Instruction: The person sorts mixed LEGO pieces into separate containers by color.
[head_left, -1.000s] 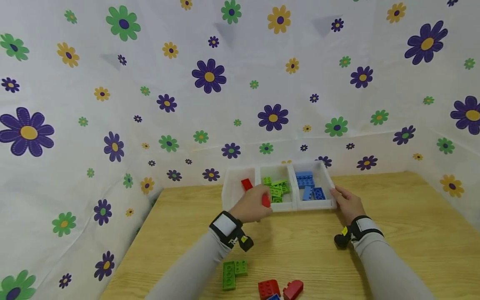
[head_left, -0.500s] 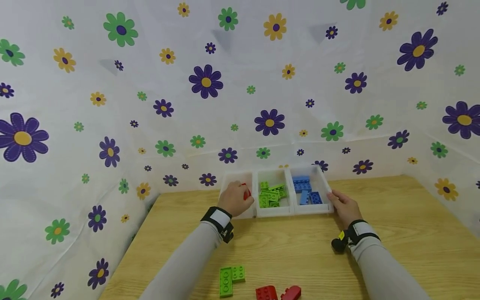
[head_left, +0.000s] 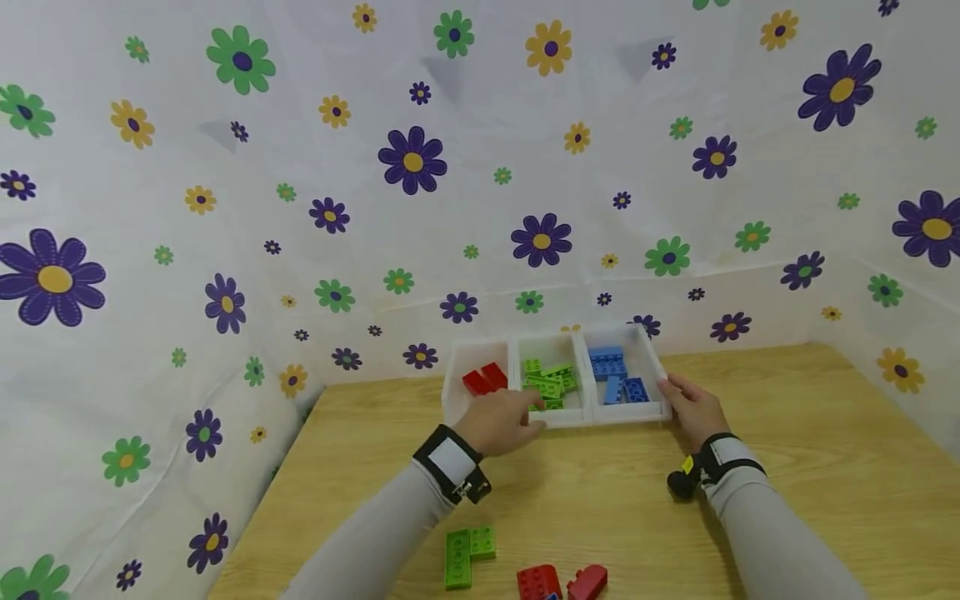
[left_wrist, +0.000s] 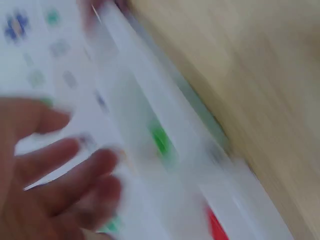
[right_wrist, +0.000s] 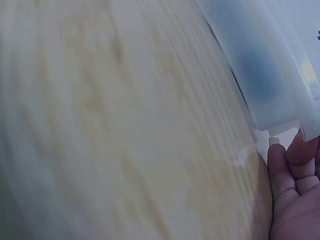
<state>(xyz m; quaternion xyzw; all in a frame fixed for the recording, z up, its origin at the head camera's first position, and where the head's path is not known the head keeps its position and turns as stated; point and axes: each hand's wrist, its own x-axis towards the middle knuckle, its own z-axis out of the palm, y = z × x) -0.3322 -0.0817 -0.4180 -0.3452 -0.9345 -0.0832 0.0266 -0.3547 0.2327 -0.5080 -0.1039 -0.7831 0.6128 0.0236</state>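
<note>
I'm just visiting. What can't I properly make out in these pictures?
- Head view: the left hand hides part of the white tray, near its red and green bricks.
- Head view: the bottom edge cuts off a blue brick.
- Left wrist view: blur smears a green patch beyond recognition.
- Right wrist view: the cloudy tray wall veils a blue shape; the picture's edge crops the right hand.

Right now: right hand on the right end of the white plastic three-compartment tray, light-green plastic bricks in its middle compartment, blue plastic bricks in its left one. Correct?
No: the blue bricks are in the right compartment of the tray, as the head view shows. The right hand and light-green bricks are as stated.
</note>
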